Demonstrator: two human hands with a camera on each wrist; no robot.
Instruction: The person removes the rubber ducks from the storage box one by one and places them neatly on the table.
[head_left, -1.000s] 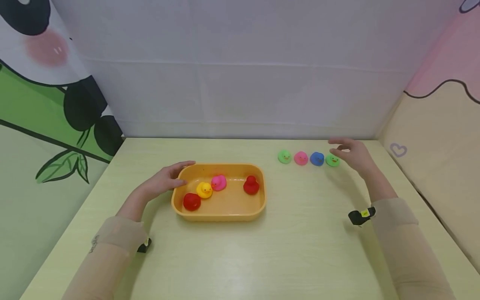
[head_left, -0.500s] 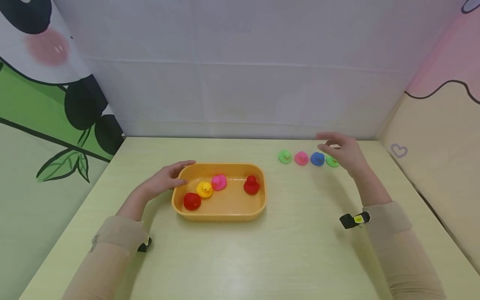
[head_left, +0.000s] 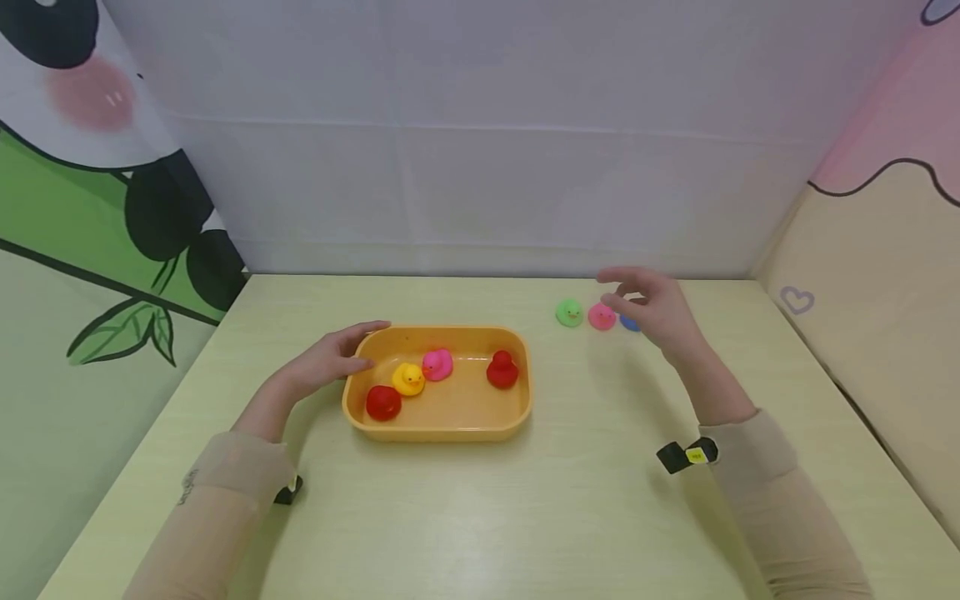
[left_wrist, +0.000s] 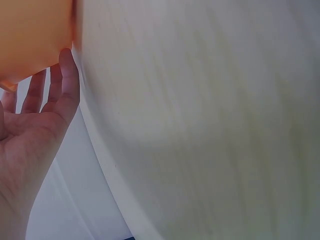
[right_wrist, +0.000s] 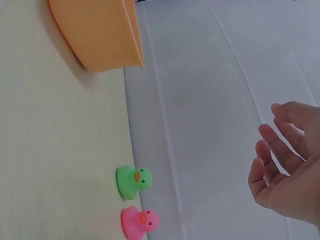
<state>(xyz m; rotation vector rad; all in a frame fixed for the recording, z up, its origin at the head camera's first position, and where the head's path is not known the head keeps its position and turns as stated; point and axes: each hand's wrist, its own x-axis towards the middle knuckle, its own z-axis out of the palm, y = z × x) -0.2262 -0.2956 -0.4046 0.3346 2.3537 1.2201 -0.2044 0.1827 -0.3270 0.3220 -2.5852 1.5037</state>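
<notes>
On the pale table stands an orange box, and inside it lie four toys: a yellow duck touching a pink duck, a red duck near the right end, and a round red toy in the near left corner. Right of the box, toward the back cloth, three more ducks make a row: green duck, rose duck and blue duck. The right hand comes over the end of this row and stands in the way of the blue one.

This right hand is loosely bent, with a moderate gap between thumb and fingers, and nothing shows in it. The left hand holds the box by its far left corner, thumb over the rim, fingers outside.

The blue duck is mostly covered. Of the round red toy, I cannot make out a face. In the left wrist view, the box is cut off.
</notes>
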